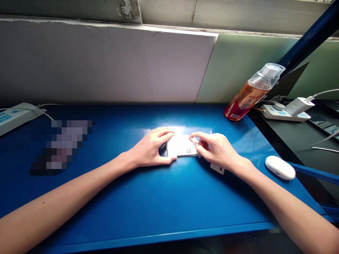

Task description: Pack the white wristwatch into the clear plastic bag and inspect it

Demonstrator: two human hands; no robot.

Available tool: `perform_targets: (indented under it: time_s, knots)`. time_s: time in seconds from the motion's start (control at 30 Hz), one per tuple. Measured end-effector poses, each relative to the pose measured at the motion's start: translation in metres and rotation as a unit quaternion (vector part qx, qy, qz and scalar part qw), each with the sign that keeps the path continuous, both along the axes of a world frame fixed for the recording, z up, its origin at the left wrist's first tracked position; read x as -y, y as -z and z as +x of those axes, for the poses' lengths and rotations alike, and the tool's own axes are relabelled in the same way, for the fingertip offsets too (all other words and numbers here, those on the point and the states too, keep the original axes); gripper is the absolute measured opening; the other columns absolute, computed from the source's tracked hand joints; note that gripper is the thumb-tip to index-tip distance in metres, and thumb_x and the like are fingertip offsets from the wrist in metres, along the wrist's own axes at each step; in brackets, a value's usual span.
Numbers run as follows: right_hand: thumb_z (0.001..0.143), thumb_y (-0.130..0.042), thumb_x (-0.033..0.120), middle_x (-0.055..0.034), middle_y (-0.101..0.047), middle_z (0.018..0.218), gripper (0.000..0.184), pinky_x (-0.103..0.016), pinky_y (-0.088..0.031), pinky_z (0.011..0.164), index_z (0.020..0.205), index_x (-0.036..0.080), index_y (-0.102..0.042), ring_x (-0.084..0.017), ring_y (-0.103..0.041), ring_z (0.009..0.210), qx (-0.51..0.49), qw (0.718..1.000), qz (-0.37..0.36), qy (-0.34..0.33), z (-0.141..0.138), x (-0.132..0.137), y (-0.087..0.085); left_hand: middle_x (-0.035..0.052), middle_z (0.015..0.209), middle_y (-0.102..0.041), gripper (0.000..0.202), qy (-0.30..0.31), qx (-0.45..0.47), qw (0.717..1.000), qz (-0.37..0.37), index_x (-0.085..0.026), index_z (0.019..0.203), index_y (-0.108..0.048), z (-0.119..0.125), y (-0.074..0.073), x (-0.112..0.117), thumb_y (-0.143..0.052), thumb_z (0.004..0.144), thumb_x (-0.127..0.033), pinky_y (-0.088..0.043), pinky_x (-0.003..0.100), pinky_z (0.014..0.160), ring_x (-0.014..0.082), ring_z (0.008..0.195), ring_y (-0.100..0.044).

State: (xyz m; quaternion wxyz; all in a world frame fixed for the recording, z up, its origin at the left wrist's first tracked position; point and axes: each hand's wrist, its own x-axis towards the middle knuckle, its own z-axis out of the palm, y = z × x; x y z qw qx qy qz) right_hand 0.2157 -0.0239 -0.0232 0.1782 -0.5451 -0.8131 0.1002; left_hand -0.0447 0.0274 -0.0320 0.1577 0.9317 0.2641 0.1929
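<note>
A small flat device with a bright white film or label bearing a QR code [182,146] lies on the blue table [169,201]. My left hand [150,148] grips its left end, thumb below and fingers curled over the top. My right hand [217,150] pinches the right edge of the white film between thumb and forefinger. A small white tab [217,168] lies under my right wrist.
An orange liquid spray bottle [251,92] leans at the back right. A white oval case [280,167] sits at the table's right edge. Power strips lie far left [13,118] and right [283,113] with a charger. A blurred-out object [60,146] rests at the left.
</note>
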Motion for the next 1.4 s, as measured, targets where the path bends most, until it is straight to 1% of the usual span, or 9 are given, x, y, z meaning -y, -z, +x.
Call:
perform_targets:
  time_s: [0.23,0.4,0.5,0.63,0.8,0.93,1.1,1.23,1.4]
  knots:
    - [0.081,-0.052,0.021,0.0018,-0.065,0.059,0.032,-0.026,-0.037,0.054,0.107,0.023,-0.070,-0.015,-0.056,0.050,-0.050,0.998,-0.004,0.023,-0.003,0.002,0.001,0.0154,0.132,-0.062,0.061,-0.017,-0.003,1.000,-0.003,-0.017,0.127,-0.059,0.001,-0.001,0.002,-0.072,0.078,-0.050,-0.046,0.048,0.107,0.0340,0.127,-0.054]
    - [0.079,-0.052,0.021,0.0015,-0.067,0.060,0.033,-0.026,-0.038,0.053,0.105,0.022,-0.071,-0.016,-0.056,0.050,-0.076,0.996,-0.009,0.050,-0.006,0.003,0.002,0.0179,0.133,-0.061,0.063,-0.013,-0.006,1.000,-0.005,-0.012,0.126,-0.060,0.002,-0.002,0.003,-0.074,0.076,-0.049,-0.046,0.045,0.108,0.0333,0.129,-0.053]
    - [0.080,-0.053,0.022,0.0015,-0.067,0.062,0.032,-0.027,-0.039,0.055,0.107,0.022,-0.070,-0.016,-0.057,0.052,-0.084,0.995,-0.022,0.052,-0.008,0.005,0.000,0.0178,0.134,-0.061,0.063,-0.016,-0.008,1.000,-0.004,-0.013,0.127,-0.060,0.001,-0.001,0.002,-0.074,0.076,-0.049,-0.046,0.046,0.108,0.0340,0.128,-0.053]
    - [0.080,-0.053,0.021,0.0026,-0.066,0.062,0.032,-0.027,-0.037,0.056,0.108,0.024,-0.067,-0.016,-0.057,0.053,-0.075,0.994,-0.037,0.064,-0.009,0.005,-0.003,0.0166,0.135,-0.060,0.062,-0.018,-0.012,1.000,-0.006,-0.016,0.127,-0.060,0.000,0.000,0.001,-0.073,0.077,-0.049,-0.046,0.047,0.108,0.0343,0.129,-0.053]
    - [0.077,-0.053,0.018,0.0046,-0.061,0.056,0.038,-0.026,-0.033,0.053,0.114,0.022,-0.061,-0.016,-0.053,0.050,-0.029,0.990,-0.059,0.128,-0.002,-0.003,-0.003,0.0159,0.133,-0.060,0.058,-0.025,-0.005,1.000,0.002,-0.016,0.124,-0.060,-0.001,0.001,0.001,-0.073,0.076,-0.045,-0.047,0.045,0.107,0.0334,0.127,-0.055]
    - [0.079,-0.051,0.019,0.0028,-0.064,0.060,0.029,-0.026,-0.031,0.053,0.106,0.023,-0.063,-0.017,-0.057,0.054,0.007,0.993,-0.067,0.102,0.003,-0.007,-0.002,0.0190,0.134,-0.058,0.059,-0.031,-0.018,0.999,0.014,-0.011,0.125,-0.058,-0.002,0.001,0.001,-0.070,0.078,-0.045,-0.048,0.045,0.106,0.0341,0.126,-0.054]
    - [0.084,-0.056,0.028,0.0020,-0.064,0.062,0.021,-0.026,-0.031,0.054,0.100,0.023,-0.069,-0.016,-0.056,0.056,0.036,0.994,-0.037,0.096,0.006,-0.007,-0.002,0.0197,0.132,-0.059,0.057,-0.043,-0.030,0.998,0.030,-0.010,0.124,-0.057,-0.001,0.001,0.002,-0.066,0.079,-0.043,-0.047,0.047,0.106,0.0338,0.125,-0.054]
    - [0.089,-0.060,0.036,-0.0011,-0.066,0.070,0.018,-0.027,-0.033,0.055,0.087,0.021,-0.070,-0.016,-0.057,0.061,0.039,0.997,0.009,0.065,0.013,-0.010,0.000,0.0199,0.131,-0.059,0.058,-0.042,-0.036,0.998,0.039,-0.009,0.125,-0.057,-0.001,0.001,0.002,-0.065,0.079,-0.042,-0.045,0.048,0.107,0.0341,0.126,-0.053]
    - [0.094,-0.058,0.032,-0.0040,-0.069,0.092,0.016,-0.027,-0.040,0.062,0.097,0.021,-0.068,-0.015,-0.060,0.070,0.020,0.999,0.026,-0.024,0.019,-0.014,0.005,0.0236,0.139,-0.053,0.067,-0.034,-0.047,0.997,0.049,-0.003,0.136,-0.049,-0.002,0.002,0.002,-0.063,0.082,-0.041,-0.041,0.048,0.113,0.0349,0.133,-0.046]
